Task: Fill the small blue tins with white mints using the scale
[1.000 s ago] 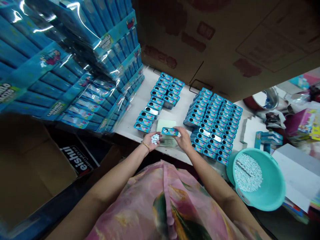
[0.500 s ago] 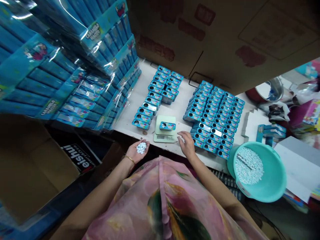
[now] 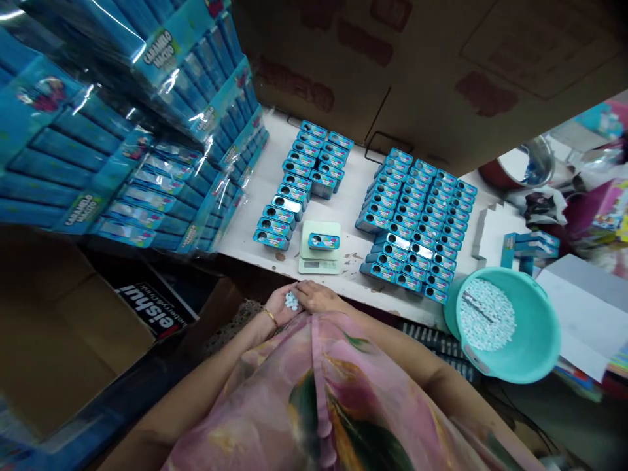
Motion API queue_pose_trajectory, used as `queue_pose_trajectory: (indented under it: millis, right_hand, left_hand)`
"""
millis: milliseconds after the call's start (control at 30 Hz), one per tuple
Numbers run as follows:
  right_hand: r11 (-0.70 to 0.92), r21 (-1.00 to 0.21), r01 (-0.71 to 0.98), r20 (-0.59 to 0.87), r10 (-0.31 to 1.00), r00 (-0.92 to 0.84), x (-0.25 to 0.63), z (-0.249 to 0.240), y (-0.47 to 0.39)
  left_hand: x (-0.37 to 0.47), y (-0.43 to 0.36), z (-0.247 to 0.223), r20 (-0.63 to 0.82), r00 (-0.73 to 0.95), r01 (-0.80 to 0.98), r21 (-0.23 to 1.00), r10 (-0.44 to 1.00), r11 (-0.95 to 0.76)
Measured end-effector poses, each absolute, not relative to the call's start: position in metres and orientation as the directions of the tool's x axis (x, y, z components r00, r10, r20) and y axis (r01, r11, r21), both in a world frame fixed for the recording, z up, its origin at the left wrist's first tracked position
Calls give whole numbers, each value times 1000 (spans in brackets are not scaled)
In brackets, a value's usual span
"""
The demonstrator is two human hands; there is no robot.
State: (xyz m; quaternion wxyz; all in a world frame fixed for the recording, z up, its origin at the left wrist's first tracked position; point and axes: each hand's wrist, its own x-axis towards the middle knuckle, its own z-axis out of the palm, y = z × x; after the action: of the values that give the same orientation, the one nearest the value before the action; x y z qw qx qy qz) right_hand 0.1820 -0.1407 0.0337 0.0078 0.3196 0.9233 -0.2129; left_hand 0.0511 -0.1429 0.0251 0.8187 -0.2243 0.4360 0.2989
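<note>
Cupped palm up, my left hand [image 3: 279,305] holds a small heap of pale candies [image 3: 292,301] close to my body. My right hand [image 3: 316,297] lies against it, its fingers over the edge of the heap; whether they pinch a candy is hidden. Beyond both hands, a pale green digital scale [image 3: 318,265] stands at the table's front edge. A blue candy tin [image 3: 324,241] rests on its plate, with white showing in its round opening. More blue tins [image 3: 271,239] with dark round openings stand in rows left of the scale, and a bigger block of tins [image 3: 411,232] is on the right.
A turquoise bucket [image 3: 534,340] with many pale candies and a dark stick stands at the right. Wrapped display boxes [image 3: 161,157] are stacked high on the left. A big cardboard carton [image 3: 422,85] closes off the back. An open carton [image 3: 63,333] is at lower left.
My right hand has come from beside the scale down to my left hand and now touches it. My left hand has shifted slightly right and closer to my body, still holding the candies.
</note>
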Motion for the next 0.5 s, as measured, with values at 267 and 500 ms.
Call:
queue_pose_trajectory:
  millis: [267, 500]
  right_hand:
    - [716, -394, 576, -202, 544, -814, 187, 46, -140]
    - [612, -545, 573, -21, 674, -739, 194, 48, -132]
  left_hand:
    - [51, -148, 22, -821, 500, -642, -139, 275, 754]
    - [56, -132, 21, -779, 523, -669, -125, 344, 733]
